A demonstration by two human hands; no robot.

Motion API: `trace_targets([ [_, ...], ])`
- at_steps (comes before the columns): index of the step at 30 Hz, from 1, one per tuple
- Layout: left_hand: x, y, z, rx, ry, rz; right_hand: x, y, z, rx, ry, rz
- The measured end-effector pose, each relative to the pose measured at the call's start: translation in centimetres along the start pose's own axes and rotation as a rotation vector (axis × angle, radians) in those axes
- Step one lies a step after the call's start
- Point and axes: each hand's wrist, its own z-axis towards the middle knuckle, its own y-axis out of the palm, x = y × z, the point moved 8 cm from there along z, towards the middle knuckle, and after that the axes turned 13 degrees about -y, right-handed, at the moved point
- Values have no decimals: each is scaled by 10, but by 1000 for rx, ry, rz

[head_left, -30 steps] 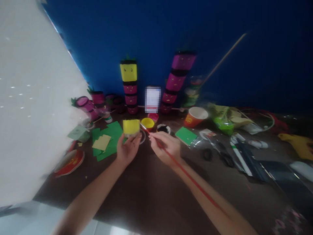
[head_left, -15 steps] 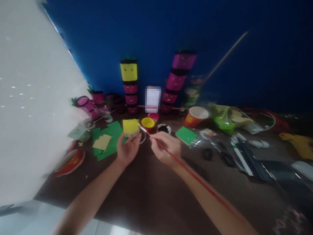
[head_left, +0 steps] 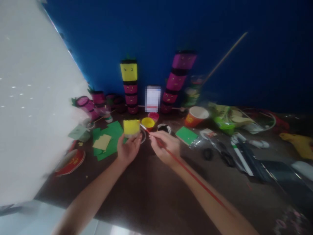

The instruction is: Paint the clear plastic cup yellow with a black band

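Observation:
My left hand (head_left: 129, 148) holds up a small piece painted yellow (head_left: 131, 127), with a paler unpainted strip along its lower edge; it may be a cardboard tube section, but its kind is unclear. Between the fingers and thumb of my right hand (head_left: 166, 146) is a long red-handled paintbrush (head_left: 181, 161). The brush tip lies at the right edge of the yellow piece. Just behind stands a cup of yellow paint (head_left: 148, 122), beside a pink pot (head_left: 153, 116). A container with black contents (head_left: 164, 128) sits beyond my right hand.
Green paper (head_left: 110, 130) lies left of my hands. Stacked, painted columns with faces, one yellow-topped (head_left: 129, 72) and one purple (head_left: 180, 70), stand at the back around a blurred-out screen (head_left: 153, 99). To the right are a paper cup (head_left: 196, 116), scissors (head_left: 226, 156) and a yellow glue gun (head_left: 297, 143).
The yellow piece has turned slightly and shifted a little to the right in my left hand. The brush tip has moved slightly right, to the piece's edge.

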Motion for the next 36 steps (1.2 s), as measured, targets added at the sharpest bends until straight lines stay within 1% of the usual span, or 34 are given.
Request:
trace_targets([
  [6,4,-3,0,38,30,-18,-3,5,-1,-106,0,53],
  [10,3,-1,-1,46,24,-5,-5,1,0,-50,-6,37],
  [15,4,-3,-1,60,47,-42,-5,8,-1,-107,-13,50],
  [19,4,-2,-1,53,50,-45,-5,7,-2,-93,-9,53],
  [24,6,-4,-1,72,71,-66,-6,9,-2,-120,4,51],
  [26,8,-4,-1,63,78,-59,-7,3,1,-99,-4,62],
  [29,13,-2,1,36,127,-31,0,-11,7,-20,26,29],
  [31,18,0,1,28,170,0,12,-22,9,47,101,3],
  [33,23,3,1,19,211,46,29,-30,8,126,209,21],
  [35,29,7,-2,5,268,116,48,-34,4,214,317,72],
  [36,32,10,-5,0,310,157,56,-33,2,237,361,100],
])
